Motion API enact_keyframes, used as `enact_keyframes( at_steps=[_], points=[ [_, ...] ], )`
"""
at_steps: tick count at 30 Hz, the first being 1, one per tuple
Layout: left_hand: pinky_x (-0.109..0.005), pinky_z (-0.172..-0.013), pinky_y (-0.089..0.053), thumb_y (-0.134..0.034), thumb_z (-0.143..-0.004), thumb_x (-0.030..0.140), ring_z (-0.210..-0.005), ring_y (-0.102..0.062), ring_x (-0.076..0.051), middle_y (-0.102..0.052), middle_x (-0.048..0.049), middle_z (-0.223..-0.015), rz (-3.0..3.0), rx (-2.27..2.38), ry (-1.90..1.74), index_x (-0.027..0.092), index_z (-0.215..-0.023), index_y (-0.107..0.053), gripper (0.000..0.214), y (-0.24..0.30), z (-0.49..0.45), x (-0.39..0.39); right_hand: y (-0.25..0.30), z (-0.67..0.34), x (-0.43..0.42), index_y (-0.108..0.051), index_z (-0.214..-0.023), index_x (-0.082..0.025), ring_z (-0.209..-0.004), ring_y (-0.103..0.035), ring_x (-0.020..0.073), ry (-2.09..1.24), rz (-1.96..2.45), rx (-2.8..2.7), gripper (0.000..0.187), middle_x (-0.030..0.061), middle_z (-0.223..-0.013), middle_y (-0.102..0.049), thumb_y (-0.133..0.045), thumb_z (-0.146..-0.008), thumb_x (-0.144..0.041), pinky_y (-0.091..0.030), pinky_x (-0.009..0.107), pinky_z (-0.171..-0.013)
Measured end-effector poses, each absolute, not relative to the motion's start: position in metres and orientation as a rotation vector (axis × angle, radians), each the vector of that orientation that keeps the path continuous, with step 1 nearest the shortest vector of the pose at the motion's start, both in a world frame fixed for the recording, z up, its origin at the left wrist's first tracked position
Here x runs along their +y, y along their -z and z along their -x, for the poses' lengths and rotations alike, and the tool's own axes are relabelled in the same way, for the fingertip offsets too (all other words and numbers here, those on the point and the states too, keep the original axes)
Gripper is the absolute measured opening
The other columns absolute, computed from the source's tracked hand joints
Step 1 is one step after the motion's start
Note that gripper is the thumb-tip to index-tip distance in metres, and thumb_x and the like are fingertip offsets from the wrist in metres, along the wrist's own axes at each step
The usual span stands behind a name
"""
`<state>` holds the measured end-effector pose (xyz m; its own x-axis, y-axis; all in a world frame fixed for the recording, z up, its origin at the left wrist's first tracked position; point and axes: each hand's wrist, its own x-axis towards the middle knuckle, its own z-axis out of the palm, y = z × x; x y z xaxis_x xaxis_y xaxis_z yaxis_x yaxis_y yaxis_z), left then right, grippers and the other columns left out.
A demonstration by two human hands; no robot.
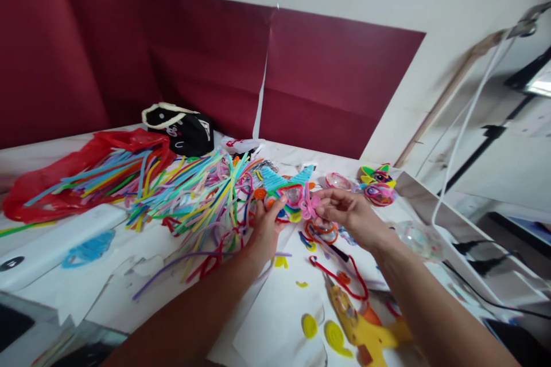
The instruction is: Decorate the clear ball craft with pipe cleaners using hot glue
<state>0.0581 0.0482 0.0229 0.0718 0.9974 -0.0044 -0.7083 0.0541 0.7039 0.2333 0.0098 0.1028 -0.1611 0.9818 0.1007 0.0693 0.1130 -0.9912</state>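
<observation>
My left hand point(267, 230) grips the left side of a colourful mask-like piece made of pipe cleaners point(275, 180), with light blue pointed shapes along its top and pink-rimmed clear windows. At the mask's right side is a pink bow-shaped pipe cleaner piece point(309, 204). My right hand point(344, 211) has its thumb and fingers pinched together at this pink piece. Whether the pink piece is fixed to the mask I cannot tell. Below the hands lie an orange-rimmed clear piece point(325, 231) and a red bent pipe cleaner point(340, 284).
A yellow glue gun point(364, 327) lies front right, near yellow coils point(336, 339). Loose pipe cleaners point(193, 189) and a red plastic bag point(38, 183) spread across the left. A black pouch point(189, 132) stands behind. Another colourful mask point(379, 186) sits at the back right.
</observation>
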Motion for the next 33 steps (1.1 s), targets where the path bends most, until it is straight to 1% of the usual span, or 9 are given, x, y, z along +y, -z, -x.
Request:
enact_keyframes(
  at_steps=[3,8,12,16,23,26,29,31,33],
  points=[
    [-0.043,-0.092,-0.062,-0.088,-0.071,0.031,-0.116,-0.067,-0.026,-0.067,-0.0033,-0.126,-0.613,0.597,-1.397,0.033,-0.123,-0.056,0.060,-0.024,-0.062,0.043,-0.101,-0.226,0.015,-0.070,-0.093,-0.019,-0.059,-0.068,0.0144,-1.193,1.099,-1.404,0.043,-0.0008,-0.070,-0.071,-0.091,-0.063,-0.041,-0.052,0.025,-0.054],
    [-0.045,-0.096,-0.060,-0.088,-0.070,0.031,-0.117,-0.068,-0.028,-0.070,-0.0051,-0.123,-0.612,0.567,-1.364,0.032,-0.126,-0.054,0.066,-0.028,-0.064,0.039,-0.097,-0.219,0.020,-0.069,-0.087,-0.020,-0.057,-0.068,0.0148,-1.174,1.104,-1.338,0.044,-0.0023,-0.067,-0.070,-0.094,-0.056,-0.037,-0.053,0.024,-0.050],
    [-0.045,-0.096,-0.060,-0.087,-0.070,0.032,-0.115,-0.069,-0.028,-0.072,-0.0046,-0.119,-0.615,0.584,-1.363,0.030,-0.117,-0.055,0.058,-0.028,-0.064,0.038,-0.099,-0.214,0.021,-0.068,-0.085,-0.019,-0.056,-0.068,0.0158,-1.167,1.124,-1.303,0.045,-0.0020,-0.063,-0.070,-0.095,-0.053,-0.036,-0.053,0.023,-0.047],
    [-0.044,-0.093,-0.061,-0.088,-0.069,0.032,-0.112,-0.071,-0.028,-0.071,-0.0077,-0.122,-0.611,0.588,-1.353,0.026,-0.110,-0.057,0.052,-0.024,-0.064,0.040,-0.102,-0.209,0.022,-0.068,-0.082,-0.018,-0.053,-0.067,0.0151,-1.148,1.132,-1.295,0.045,-0.0016,-0.061,-0.070,-0.095,-0.052,-0.037,-0.054,0.023,-0.047],
    [-0.042,-0.092,-0.061,-0.089,-0.067,0.032,-0.106,-0.072,-0.025,-0.070,-0.0066,-0.121,-0.620,0.591,-1.356,0.027,-0.120,-0.055,0.063,-0.023,-0.063,0.042,-0.097,-0.203,0.026,-0.066,-0.079,-0.020,-0.050,-0.068,0.0186,-1.055,1.137,-1.324,0.046,-0.0016,-0.057,-0.067,-0.095,-0.052,-0.044,-0.056,0.027,-0.044],
    [-0.042,-0.092,-0.061,-0.088,-0.068,0.032,-0.107,-0.071,-0.026,-0.071,-0.0072,-0.121,-0.625,0.600,-1.353,0.027,-0.121,-0.056,0.062,-0.024,-0.063,0.041,-0.097,-0.205,0.025,-0.068,-0.083,-0.019,-0.049,-0.067,0.0185,-0.998,1.118,-1.371,0.047,0.0000,-0.060,-0.069,-0.093,-0.056,-0.048,-0.056,0.029,-0.045],
    [-0.044,-0.093,-0.060,-0.088,-0.070,0.033,-0.112,-0.070,-0.027,-0.070,-0.0078,-0.125,-0.628,0.595,-1.352,0.027,-0.122,-0.057,0.061,-0.025,-0.063,0.040,-0.099,-0.209,0.022,-0.071,-0.090,-0.018,-0.053,-0.068,0.0182,-0.900,1.076,-1.436,0.046,0.0016,-0.065,-0.071,-0.089,-0.064,-0.053,-0.055,0.028,-0.047],
    [-0.046,-0.095,-0.059,-0.088,-0.070,0.034,-0.115,-0.069,-0.028,-0.069,-0.0073,-0.127,-0.624,0.599,-1.352,0.028,-0.123,-0.057,0.062,-0.025,-0.063,0.040,-0.099,-0.214,0.020,-0.072,-0.092,-0.019,-0.056,-0.067,0.0170,-0.794,1.044,-1.476,0.042,0.0018,-0.067,-0.071,-0.085,-0.071,-0.053,-0.053,0.027,-0.048],
    [-0.048,-0.098,-0.058,-0.088,-0.069,0.034,-0.117,-0.068,-0.029,-0.070,-0.0067,-0.126,-0.622,0.596,-1.350,0.029,-0.123,-0.058,0.062,-0.026,-0.062,0.041,-0.098,-0.219,0.019,-0.073,-0.090,-0.020,-0.058,-0.066,0.0156,-0.668,1.011,-1.518,0.032,0.0020,-0.070,-0.071,-0.081,-0.078,-0.048,-0.052,0.026,-0.051]
  ],
)
